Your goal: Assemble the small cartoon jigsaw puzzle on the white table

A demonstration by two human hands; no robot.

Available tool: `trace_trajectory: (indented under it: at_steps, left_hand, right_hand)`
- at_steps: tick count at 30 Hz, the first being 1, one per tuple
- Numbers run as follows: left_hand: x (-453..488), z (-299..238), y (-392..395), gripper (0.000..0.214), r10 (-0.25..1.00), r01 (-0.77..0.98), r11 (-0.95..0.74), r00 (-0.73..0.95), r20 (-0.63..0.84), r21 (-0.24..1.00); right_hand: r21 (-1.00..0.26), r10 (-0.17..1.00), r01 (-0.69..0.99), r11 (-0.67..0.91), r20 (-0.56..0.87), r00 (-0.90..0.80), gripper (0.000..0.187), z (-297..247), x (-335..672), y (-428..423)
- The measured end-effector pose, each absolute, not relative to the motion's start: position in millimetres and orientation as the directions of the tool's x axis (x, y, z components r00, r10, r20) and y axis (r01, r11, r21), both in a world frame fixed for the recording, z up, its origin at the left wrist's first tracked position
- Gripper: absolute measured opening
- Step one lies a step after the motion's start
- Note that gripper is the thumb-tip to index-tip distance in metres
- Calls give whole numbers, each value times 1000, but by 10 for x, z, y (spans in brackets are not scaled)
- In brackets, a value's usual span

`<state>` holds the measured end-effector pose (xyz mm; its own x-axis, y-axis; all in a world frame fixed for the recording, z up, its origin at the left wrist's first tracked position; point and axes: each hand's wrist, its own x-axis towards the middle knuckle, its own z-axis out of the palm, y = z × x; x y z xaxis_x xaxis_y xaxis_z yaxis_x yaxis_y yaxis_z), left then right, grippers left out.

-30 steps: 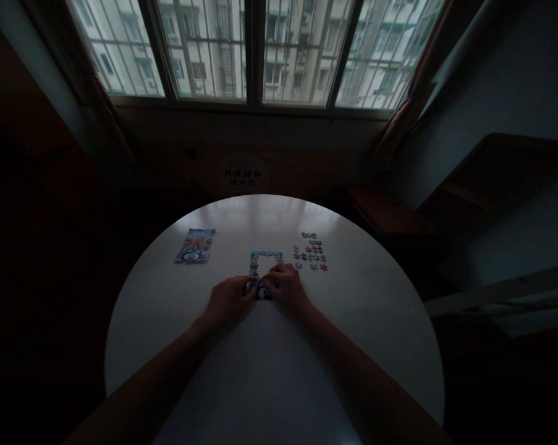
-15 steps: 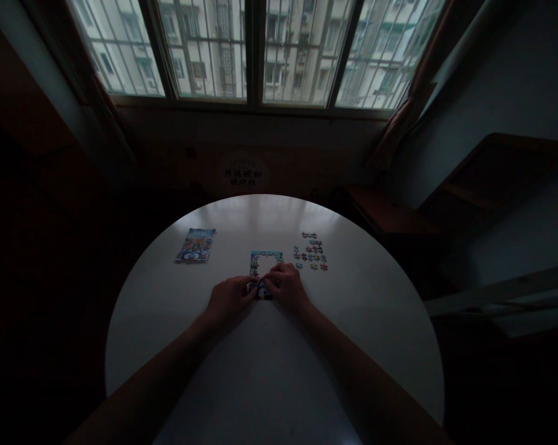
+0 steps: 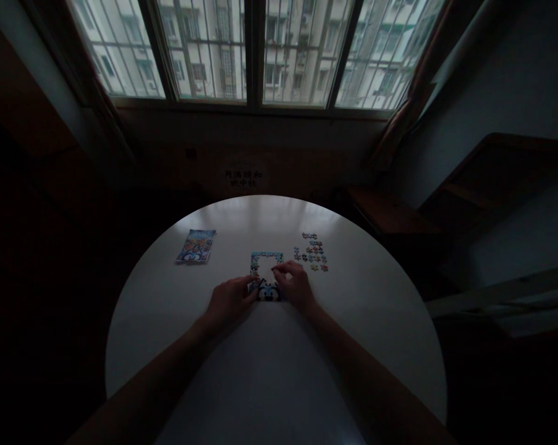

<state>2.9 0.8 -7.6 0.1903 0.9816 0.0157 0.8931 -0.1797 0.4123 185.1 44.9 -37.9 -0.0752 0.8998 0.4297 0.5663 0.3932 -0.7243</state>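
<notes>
A partly assembled jigsaw puzzle (image 3: pixel 266 275) lies in the middle of a round white table (image 3: pixel 279 358), its border built and its centre bare. My left hand (image 3: pixel 227 301) rests at the puzzle's lower left corner with curled fingers pressing on it. My right hand (image 3: pixel 295 283) sits at the puzzle's right edge, fingertips pinched together over the frame; whether a piece is between them is too dark to tell. Several loose puzzle pieces (image 3: pixel 312 252) are scattered just right of the puzzle.
A colourful printed picture card (image 3: pixel 196 245) lies at the table's left. Beyond the table stands a barred window (image 3: pixel 255 49) with curtains at both sides. Dark wooden furniture (image 3: pixel 473 185) stands to the right. The room is dim.
My right hand has shifted a little to the right and up, uncovering the puzzle's lower assembled part. The left hand has stayed in place.
</notes>
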Motion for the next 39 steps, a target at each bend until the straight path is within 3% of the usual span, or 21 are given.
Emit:
trace_trajectory:
  at_steps: [2,6,13,27,39]
  left_hand:
    - [25,-66,6,32,984,895,-165,175,13,415]
    - [6,-79,16,25,986,912,-156,165,8,378]
    - [2,-131,23,30,979,930,-191,205,-12,314]
    - [21,-98,8,27,972,916,-217,235,-14,337]
    - [29,-76,3,26,973,923,-208,230,-33,323]
  right_hand:
    - [-750,930,579,322,365,-43,22,-343,1929,477]
    - [-676,946,699,231,324,0,37,-329,2031,507]
    - [-605,959,761,235,272,-80,38,-400,1969,469]
    - [-463,946,842,277,283,-156,31,-357,1939,440]
    - [-463,949,842,276,271,-162,30,-331,1946,432]
